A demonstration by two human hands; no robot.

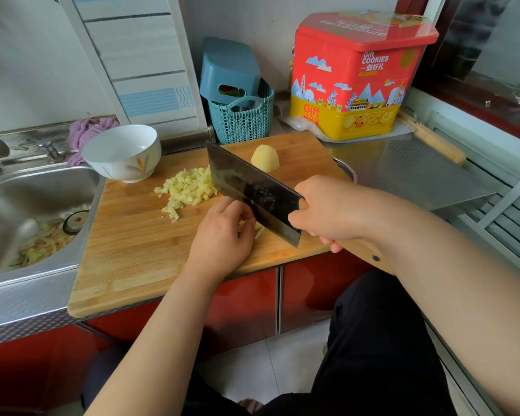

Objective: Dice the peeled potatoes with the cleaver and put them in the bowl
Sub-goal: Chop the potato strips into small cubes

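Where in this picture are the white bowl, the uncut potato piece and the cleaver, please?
white bowl (138, 154): head view, on its outer wall.
uncut potato piece (264, 158): head view, its middle.
cleaver (246, 184): head view, flat of the blade.

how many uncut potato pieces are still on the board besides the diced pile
2: a peeled potato chunk stands at the far side of the cutting board beyond the cleaver; potato strips lie under the left hand. More may be hidden.
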